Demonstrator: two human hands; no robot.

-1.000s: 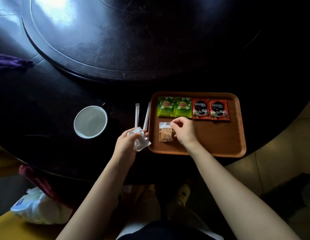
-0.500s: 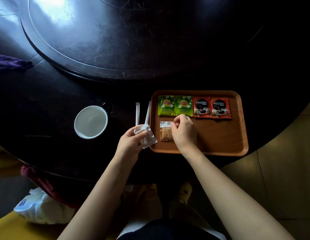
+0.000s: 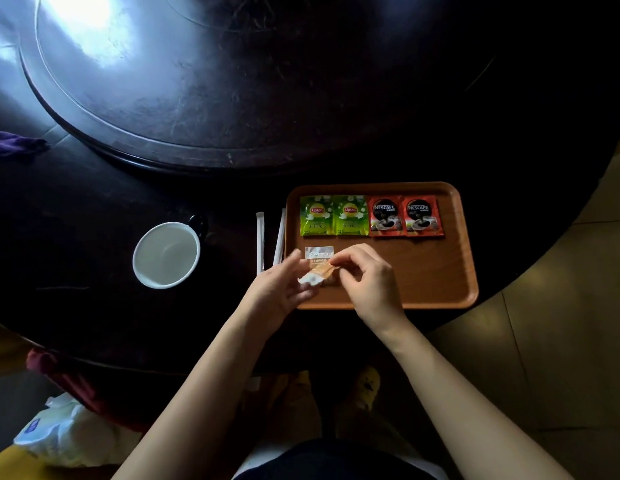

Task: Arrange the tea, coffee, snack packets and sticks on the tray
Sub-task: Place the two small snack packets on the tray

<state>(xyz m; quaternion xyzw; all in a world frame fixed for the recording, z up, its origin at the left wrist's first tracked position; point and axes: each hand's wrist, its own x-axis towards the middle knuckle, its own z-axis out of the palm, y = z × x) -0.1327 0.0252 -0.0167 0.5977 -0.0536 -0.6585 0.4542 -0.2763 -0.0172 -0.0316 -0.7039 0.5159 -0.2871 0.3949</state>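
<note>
A wooden tray (image 3: 440,271) sits on the dark table near its front edge. Along its far side lie two green tea packets (image 3: 333,215) and two red coffee packets (image 3: 404,216) in a row. One snack packet (image 3: 319,252) lies flat below the tea, partly hidden by my fingers. A second snack packet (image 3: 319,274) hangs over the tray's left part; my right hand (image 3: 367,282) pinches its orange end. My left hand (image 3: 277,289) has its fingers spread, and the packet's white end rests on them. Two white sticks (image 3: 260,237) lie on the table left of the tray.
A white cup (image 3: 166,254) with a dark handle stands left of the sticks. A large round turntable (image 3: 232,98) fills the table's middle. A purple cloth (image 3: 14,143) lies at the far left. A white tissue pack (image 3: 59,434) lies below the table edge.
My left hand has carried the second snack packet right, from beside the tray to over it. My right hand left the lying packet and pinched the carried one. My left fingers have spread.
</note>
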